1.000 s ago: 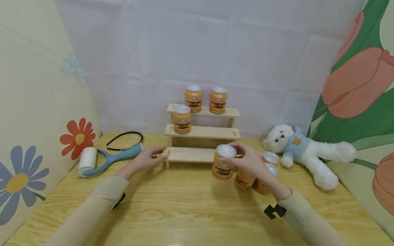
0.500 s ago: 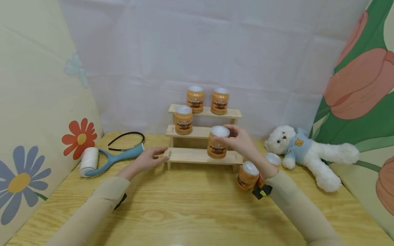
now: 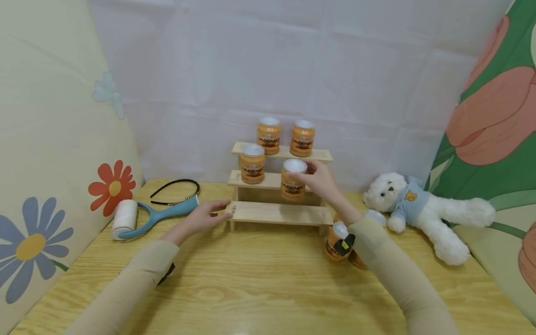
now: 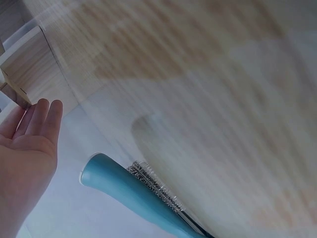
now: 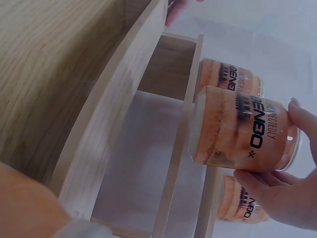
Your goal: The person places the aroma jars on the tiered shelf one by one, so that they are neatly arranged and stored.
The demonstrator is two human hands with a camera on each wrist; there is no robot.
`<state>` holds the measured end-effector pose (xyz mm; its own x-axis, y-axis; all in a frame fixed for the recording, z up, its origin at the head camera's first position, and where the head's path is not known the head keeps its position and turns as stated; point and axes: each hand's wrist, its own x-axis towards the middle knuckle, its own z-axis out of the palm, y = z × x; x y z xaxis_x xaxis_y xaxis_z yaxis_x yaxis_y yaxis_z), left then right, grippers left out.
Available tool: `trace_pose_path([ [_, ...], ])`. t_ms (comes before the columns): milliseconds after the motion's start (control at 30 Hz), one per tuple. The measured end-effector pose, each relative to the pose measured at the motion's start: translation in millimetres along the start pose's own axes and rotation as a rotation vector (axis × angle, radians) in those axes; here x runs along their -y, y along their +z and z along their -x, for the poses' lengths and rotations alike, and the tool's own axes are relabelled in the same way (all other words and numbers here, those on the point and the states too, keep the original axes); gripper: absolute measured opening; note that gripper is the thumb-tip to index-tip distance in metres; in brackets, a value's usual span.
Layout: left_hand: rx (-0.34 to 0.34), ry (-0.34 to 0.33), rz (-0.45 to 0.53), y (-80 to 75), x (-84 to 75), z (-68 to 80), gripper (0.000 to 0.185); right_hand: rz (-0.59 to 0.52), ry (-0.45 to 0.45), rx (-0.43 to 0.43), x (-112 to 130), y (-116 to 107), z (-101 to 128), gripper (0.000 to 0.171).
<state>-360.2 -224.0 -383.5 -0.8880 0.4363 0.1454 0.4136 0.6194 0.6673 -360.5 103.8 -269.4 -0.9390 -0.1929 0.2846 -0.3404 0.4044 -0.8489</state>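
Note:
A three-step wooden stand (image 3: pixel 274 213) is at the middle back of the table. My right hand (image 3: pixel 323 182) pinches an orange can (image 3: pixel 291 187) with a silvery lid near its top, thumb and fingers on opposite sides. The can is upright in front of the middle step's right half; whether its base touches wood I cannot tell. Another can (image 3: pixel 252 168) stands on that step's left, and two more, a left can (image 3: pixel 268 138) and a right can (image 3: pixel 303 140), top the stand. My left hand (image 3: pixel 204 217), fingers extended, touches the lowest step's left end.
More orange cans (image 3: pixel 333 249) stand right of the stand, partly hidden by my right forearm. A white teddy bear (image 3: pixel 412 200) lies further right. On the left are a blue-handled lint roller (image 3: pixel 161 215) and a black headband (image 3: pixel 173 180).
My right hand has lifted the can from beside the other cans, up and leftward past the lowest step to the middle step's height. My left hand stays at the stand's left end.

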Motion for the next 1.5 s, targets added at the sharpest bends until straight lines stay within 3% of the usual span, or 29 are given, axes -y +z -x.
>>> trace_pose_path([
  [533,0.001,-0.002,-0.002,0.2,2.0,-0.2,0.064,0.044,0.064,0.043,-2.5,7.1,-28.1,0.066],
  [967,-0.012,-0.002,-0.006,1.2,1.7,-1.0,0.063,-0.051,0.154,0.047,-8.1,7.5,-39.6,0.08],
  [1500,-0.009,0.014,-0.008,3.2,-0.1,-0.2,0.063,-0.082,0.144,0.055,-8.1,7.1,-43.9,0.071],
])
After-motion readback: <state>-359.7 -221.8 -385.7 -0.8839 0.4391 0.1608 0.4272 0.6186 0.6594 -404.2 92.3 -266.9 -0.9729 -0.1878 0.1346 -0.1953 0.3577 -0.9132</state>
